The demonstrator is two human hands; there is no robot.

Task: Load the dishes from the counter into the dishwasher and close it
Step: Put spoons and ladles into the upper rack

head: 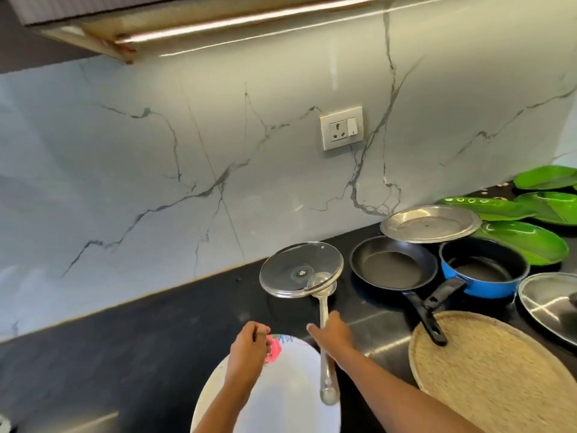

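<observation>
A white marble-look wall point(156, 170) with grey veins filled most of the view, and a white socket plate point(342, 128), one switch beside its socket, sat on it right of centre. Above, the underside of a wall cabinet point(93, 29) carried a lit light strip point(249, 18) along its front edge. A round woven mat point(487, 376) lay at the lower right.

Bare forearms point(390, 385) meet left grip point(249, 348) and right grip point(331, 335).
</observation>
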